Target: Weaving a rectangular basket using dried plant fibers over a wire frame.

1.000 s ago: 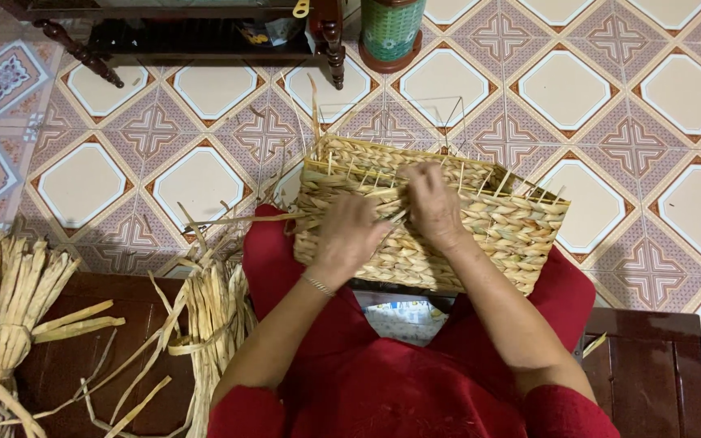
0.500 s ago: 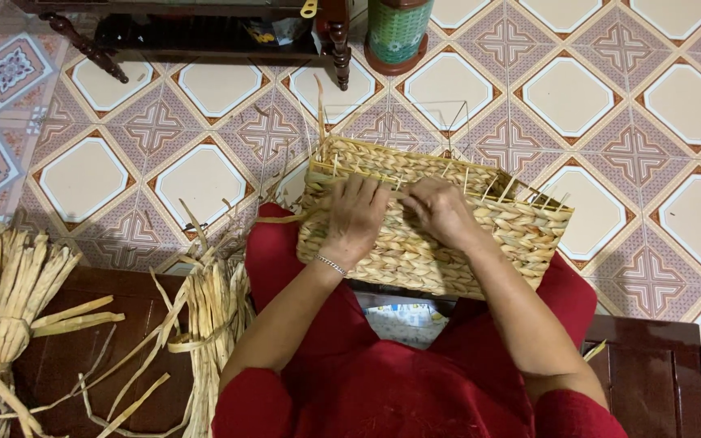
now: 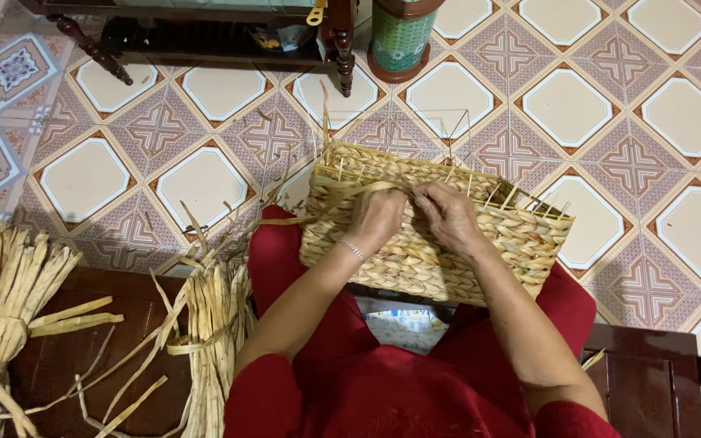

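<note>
Head view, looking straight down. Woven basket (image 3: 436,235), rectangular, pale straw colour, rested on the person's lap over red clothing (image 3: 383,381). Both hands lay on the basket's upper rim, close together, nearly touching. Left hand (image 3: 376,217) had its fingers (image 3: 395,201) curled shut around a flat straw strand (image 3: 342,195), which ran out from the grip to the left and trailed off past the basket's corner. Right hand (image 3: 448,215) sat just beside it, fingers bent down and pressed on the weave at the rim; whether they pinched a strand could not be told. A thin bracelet (image 3: 353,250) circled the left wrist. Loose straw ends stuck up from the rim on either side of the fingers. Well left of the left hand, two tied straw bundles (image 3: 217,316) stood against a dark wooden bench (image 3: 66,357). Beyond the fingers, patterned floor tiles (image 3: 610,122), a green cylindrical container (image 3: 401,36) and dark wooden furniture legs (image 3: 342,57).
</note>
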